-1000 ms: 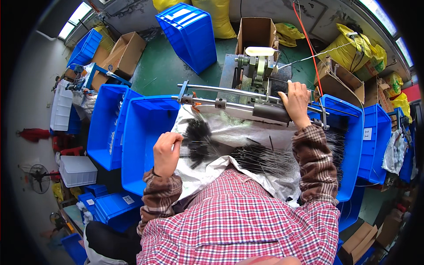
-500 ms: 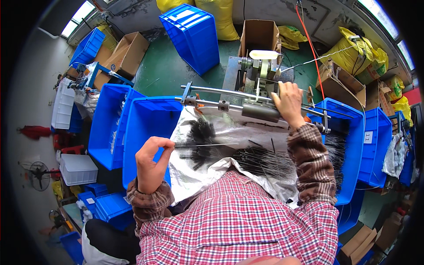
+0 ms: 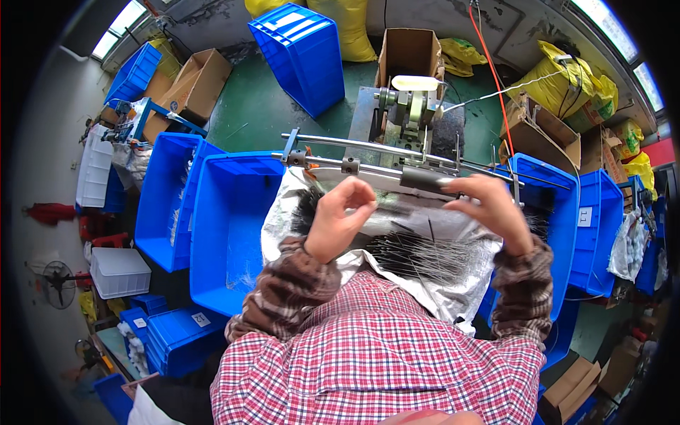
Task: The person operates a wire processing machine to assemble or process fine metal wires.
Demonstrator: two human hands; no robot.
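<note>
My left hand [image 3: 341, 218] is raised over the white sheet [image 3: 283, 219] on my lap, thumb and fingertips pinched together. A dark, blurred streak [image 3: 394, 210] runs right from the fingertips and looks like the thin wire piece. My right hand [image 3: 490, 202] hovers just right of the dark cylinder [image 3: 427, 178] on the metal rails, thumb and fingers apart, with nothing visible between them. Below, between my hands, lies a heap of thin wires with dark ends [image 3: 418, 256]. Another dark bristly bunch [image 3: 306, 210] is partly hidden behind my left hand.
Beyond the rails stands a small green-grey bench machine [image 3: 411, 110] with a light-coloured top. A blue bin [image 3: 230, 234] is at my left and another blue bin [image 3: 563, 234] at my right. A red cable [image 3: 489, 64] hangs at the back right, near cardboard boxes [image 3: 542, 131].
My left hand moved right and up toward the middle with the thin wire piece. My right hand left the cylinder and rails, coming back toward me and slightly right.
</note>
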